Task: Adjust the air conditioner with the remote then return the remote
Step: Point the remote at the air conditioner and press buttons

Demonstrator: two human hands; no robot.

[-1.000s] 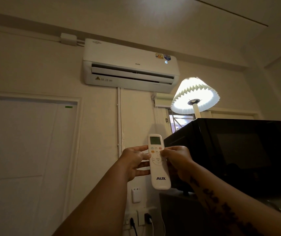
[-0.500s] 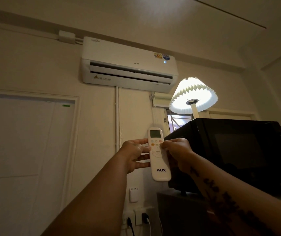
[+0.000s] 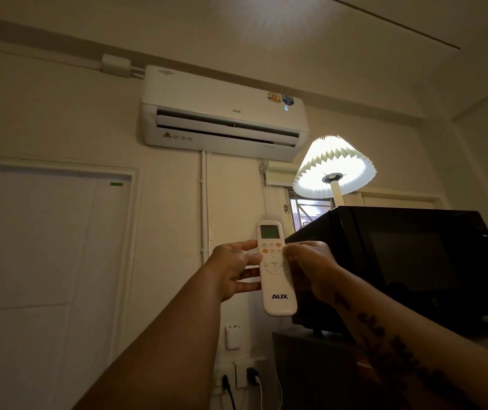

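A white AUX remote [image 3: 276,279] is held upright in front of me, its small screen at the top pointing toward the wall. My left hand [image 3: 233,270] grips its left edge with fingers behind it. My right hand [image 3: 310,266] holds its right edge, the thumb resting on the buttons. The white air conditioner [image 3: 222,110] hangs high on the wall above, its flap open and a blue digit lit at its right end.
A lit pleated lamp [image 3: 334,167] stands on a black microwave [image 3: 408,261] at the right. A white door [image 3: 44,276] fills the left wall. Wall sockets with plugs [image 3: 245,377] and a small white holder [image 3: 232,335] sit below the remote.
Both hands and the remote have risen slightly in view. The air conditioner has shifted a little left and up as my head turned. My right thumb stays on the buttons.
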